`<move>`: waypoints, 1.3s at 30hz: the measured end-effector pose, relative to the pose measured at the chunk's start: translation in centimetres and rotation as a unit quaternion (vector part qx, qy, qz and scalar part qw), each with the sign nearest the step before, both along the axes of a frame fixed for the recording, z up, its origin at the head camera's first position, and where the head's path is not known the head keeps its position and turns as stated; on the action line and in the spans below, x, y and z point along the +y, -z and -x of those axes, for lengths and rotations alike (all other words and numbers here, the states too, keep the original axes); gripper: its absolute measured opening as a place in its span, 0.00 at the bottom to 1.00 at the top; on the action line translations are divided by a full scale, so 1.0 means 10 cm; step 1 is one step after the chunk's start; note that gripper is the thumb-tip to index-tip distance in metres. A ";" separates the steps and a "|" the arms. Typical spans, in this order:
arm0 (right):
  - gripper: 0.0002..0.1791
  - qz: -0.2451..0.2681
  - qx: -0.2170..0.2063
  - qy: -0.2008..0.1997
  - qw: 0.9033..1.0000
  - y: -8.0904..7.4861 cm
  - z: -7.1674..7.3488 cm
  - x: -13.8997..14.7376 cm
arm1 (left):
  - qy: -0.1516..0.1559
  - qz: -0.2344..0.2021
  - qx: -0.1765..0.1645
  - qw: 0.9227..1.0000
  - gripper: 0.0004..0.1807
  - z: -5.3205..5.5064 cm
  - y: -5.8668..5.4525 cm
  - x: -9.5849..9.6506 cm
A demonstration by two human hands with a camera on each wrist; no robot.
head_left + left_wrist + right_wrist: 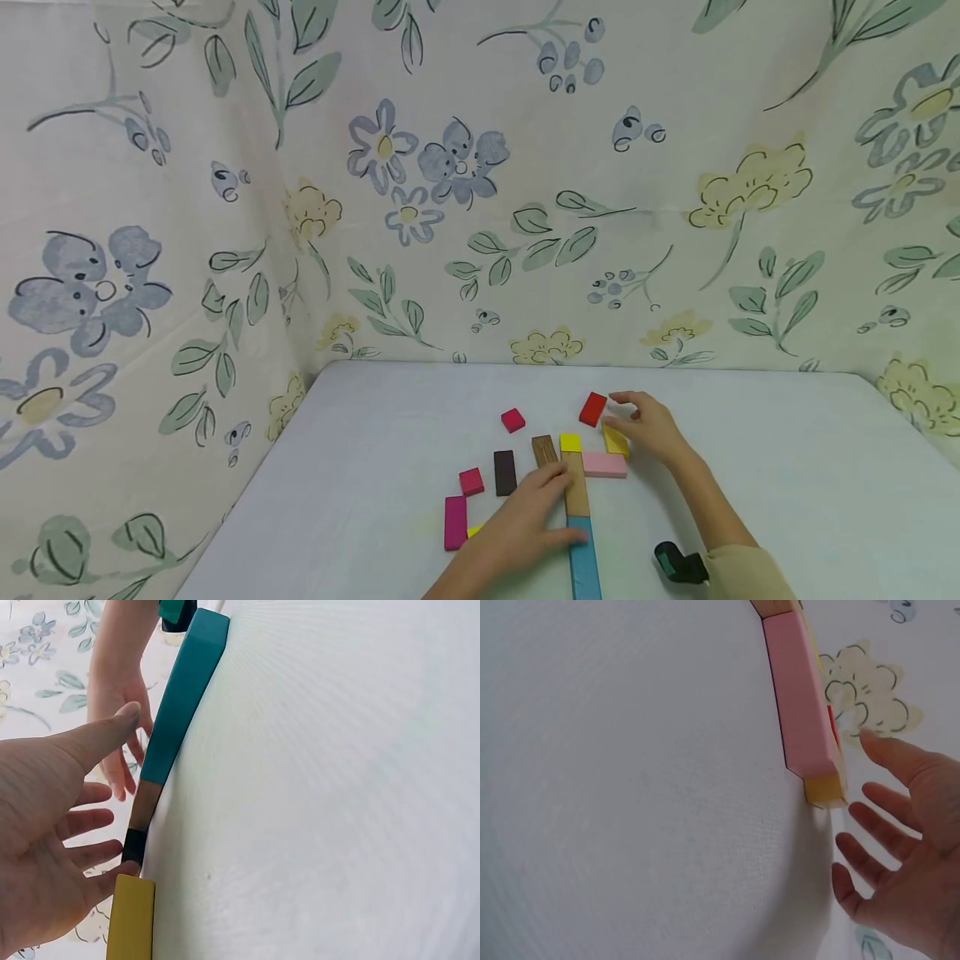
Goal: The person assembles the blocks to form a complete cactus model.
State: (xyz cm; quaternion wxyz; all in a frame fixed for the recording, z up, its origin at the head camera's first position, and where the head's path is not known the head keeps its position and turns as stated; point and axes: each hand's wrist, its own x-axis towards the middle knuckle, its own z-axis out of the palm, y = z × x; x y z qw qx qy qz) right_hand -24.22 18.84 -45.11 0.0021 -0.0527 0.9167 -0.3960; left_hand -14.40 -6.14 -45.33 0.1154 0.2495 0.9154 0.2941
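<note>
Several coloured wooden blocks lie on a white table. In the head view my left hand [522,525] hovers over or touches the column of a blue block [583,558] and a tan block [576,487], its fingers spread. A yellow block [570,442] caps that column. The left wrist view shows the left hand [45,832] with nothing gripped. My right hand [651,427] is beside a red block [592,409] and above a yellow block [616,440], partly hidden by it. A pink block [799,694] lies near the right hand [907,840], whose fingers are loosely bent around nothing.
Left of the column lie a brown block [544,452], a dark block [505,472], two small crimson blocks, one farther back [513,420], and a magenta block [455,523]. A black object [678,563] is by the right sleeve. Floral cloth [465,275] hangs behind the table.
</note>
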 end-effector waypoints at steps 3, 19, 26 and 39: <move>0.32 -0.002 -0.001 -0.001 1.000 0.03 0.03 -0.03 | 0.023 0.004 0.007 1.000 0.43 -0.01 0.01 -0.02; 0.34 -0.026 0.028 -0.003 0.999 0.11 0.14 -0.14 | 0.078 0.060 0.031 0.995 0.40 0.01 0.05 -0.04; 0.30 -0.024 0.023 -0.005 0.999 0.13 0.20 -0.14 | 0.078 0.059 0.024 0.995 0.40 0.01 0.02 -0.04; 0.31 -0.051 -0.014 -0.041 0.998 0.06 0.31 -0.08 | 0.079 0.055 0.026 0.995 0.40 0.00 0.01 -0.04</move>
